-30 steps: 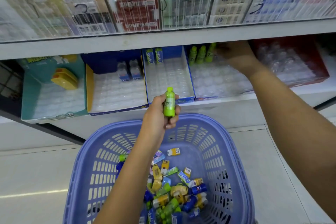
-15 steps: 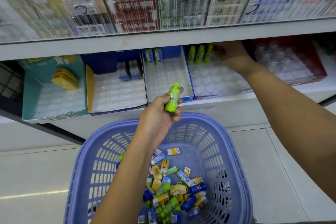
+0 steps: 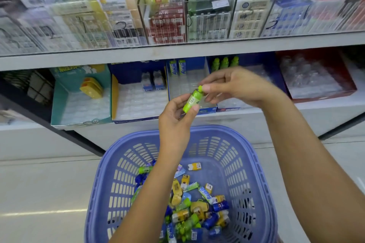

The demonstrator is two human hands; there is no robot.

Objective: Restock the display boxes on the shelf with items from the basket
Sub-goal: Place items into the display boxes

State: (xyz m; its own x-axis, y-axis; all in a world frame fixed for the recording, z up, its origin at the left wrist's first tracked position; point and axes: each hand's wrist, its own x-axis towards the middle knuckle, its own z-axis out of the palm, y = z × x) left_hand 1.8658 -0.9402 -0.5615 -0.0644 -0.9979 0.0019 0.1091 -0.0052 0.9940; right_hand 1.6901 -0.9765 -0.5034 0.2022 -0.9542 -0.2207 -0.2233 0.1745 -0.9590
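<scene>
Returning from the shelf point(image 3: 128, 132) beyond the basket point(image 3: 227, 154), the right hand point(image 3: 237, 87) now pinches the cap of the green bottle point(image 3: 190, 101) — gripped by the left hand point(image 3: 175, 116) above the basket. Handover likely; shelving follows.

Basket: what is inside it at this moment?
The basket holds a loose pile of small packets and miniature bottles, green, yellow and blue. The left forearm crosses above the pile and covers whatever lies under it.

Basket point(image 3: 254, 163) stands before the shelf point(image 3: 296, 113), items point(image 3: 197, 209) inside. Display boxes point(image 3: 138, 102) sit side by side on the shelf. Bottle point(image 3: 191, 101) is between left hand point(image 3: 173, 122) and right hand point(image 3: 237, 87), above basket.
</scene>
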